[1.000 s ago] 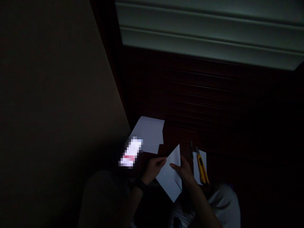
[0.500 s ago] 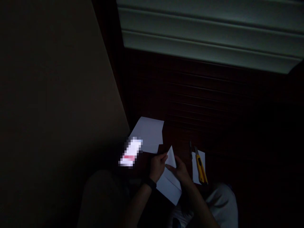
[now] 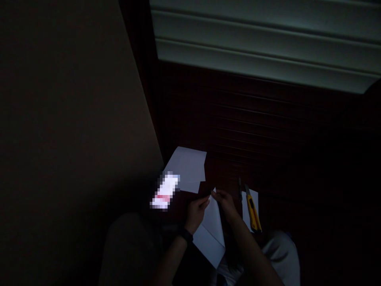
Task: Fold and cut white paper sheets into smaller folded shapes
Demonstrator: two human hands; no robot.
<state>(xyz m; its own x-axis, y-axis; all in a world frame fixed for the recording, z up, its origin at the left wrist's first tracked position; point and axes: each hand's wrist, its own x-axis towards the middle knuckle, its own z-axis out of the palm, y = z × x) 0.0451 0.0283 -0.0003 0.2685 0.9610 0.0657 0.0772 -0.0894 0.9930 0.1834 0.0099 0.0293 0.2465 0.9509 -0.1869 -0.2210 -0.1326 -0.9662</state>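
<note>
A white sheet of paper (image 3: 210, 236), folded to a point at its far end, lies between my hands above my lap. My left hand (image 3: 195, 212), with a dark band on its wrist, pinches the left edge near that point. At the tip, my right hand (image 3: 225, 202) has its thumb and fingers closed on the paper. A diagonal folded edge runs down the sheet toward its lower right corner. The scene is dim, so finer creases do not show.
Loose white sheets (image 3: 187, 169) lie ahead on the left, beside a bright pixelated screen (image 3: 165, 190). A yellow utility knife (image 3: 253, 212) rests on a small white paper (image 3: 245, 210) at right, near a thin dark pen-like object (image 3: 239, 188). A pale slatted panel (image 3: 253, 43) is above.
My right hand has slid up from the middle of the folded flap to the paper's tip. The paper has shifted slightly toward me, and my left hand has moved down a little.
</note>
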